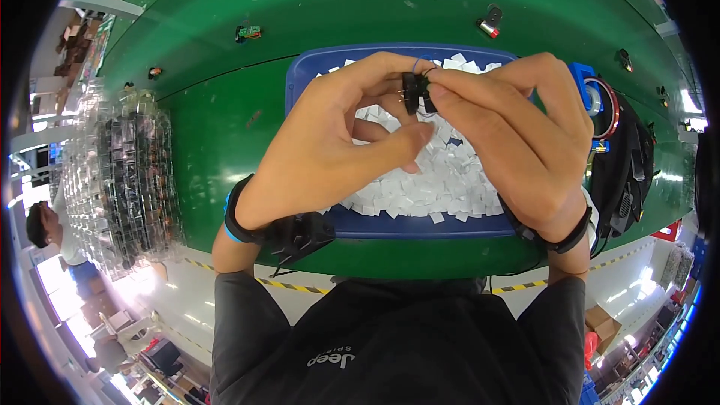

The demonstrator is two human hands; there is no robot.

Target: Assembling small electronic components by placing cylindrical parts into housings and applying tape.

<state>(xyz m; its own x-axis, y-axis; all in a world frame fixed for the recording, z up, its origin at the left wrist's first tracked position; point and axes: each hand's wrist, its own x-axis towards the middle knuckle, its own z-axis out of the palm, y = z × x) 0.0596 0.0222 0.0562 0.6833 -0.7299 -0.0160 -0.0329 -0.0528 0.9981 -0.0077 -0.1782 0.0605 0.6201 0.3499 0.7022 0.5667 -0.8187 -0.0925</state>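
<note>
Over the middle of the blue tray (296, 79), both my hands meet around a small black part (411, 93) with thin metal pins on its left side. A fine blue wire loop (421, 61) shows at its top. My left hand (322, 142) curls around the part from the left, index finger at the top and thumb below it. From the right, my right hand (525, 131) pinches the part between thumb and index finger. My fingers partly hide it, so its exact kind cannot be made out. Many small white pieces (420, 187) fill the tray underneath.
On the green table (217, 142) are a small circuit board (248, 32) and a small metal cylinder part (489, 24). Stacked clear plastic trays (124, 172) stand left. A blue tape dispenser (581, 79), tape roll (606, 109) and black bag (626, 165) lie right. Another person (49, 225) is far left.
</note>
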